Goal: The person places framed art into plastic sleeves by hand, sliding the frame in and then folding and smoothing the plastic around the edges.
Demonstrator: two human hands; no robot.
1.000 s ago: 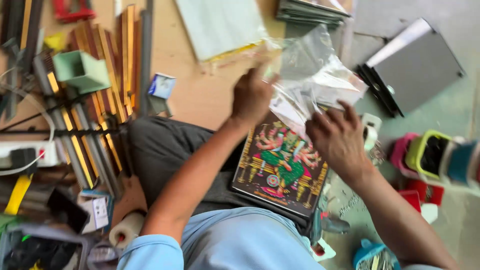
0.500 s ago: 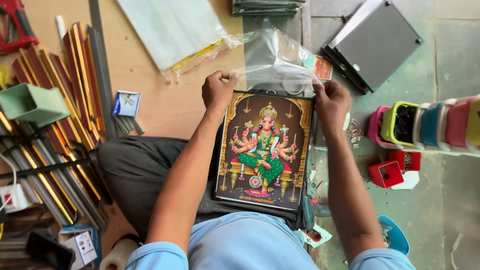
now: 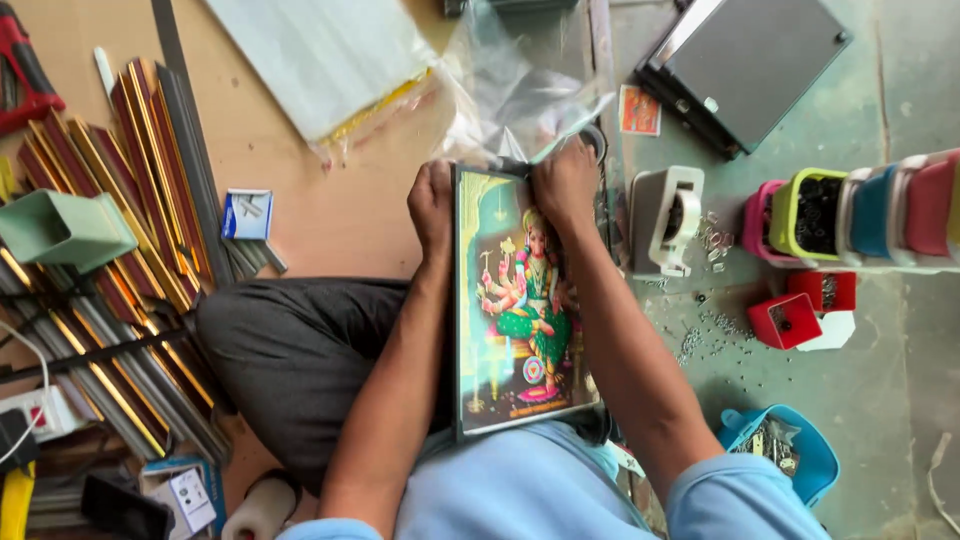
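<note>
Both arms reach forward, close together. The left hand [image 3: 432,203] is curled into a closed grip, knuckles up. The right hand [image 3: 565,183] is just beside it, fingers bent down and closed.

Red-and-gold frame mouldings [image 3: 120,190] lie fanned at the left, beside a green box [image 3: 62,228]. A grey tape dispenser [image 3: 665,220] stands near coloured plastic bins [image 3: 850,210], two small red boxes [image 3: 800,308] and scattered staples [image 3: 705,335]. A dark flat case [image 3: 755,65] lies above.
</note>
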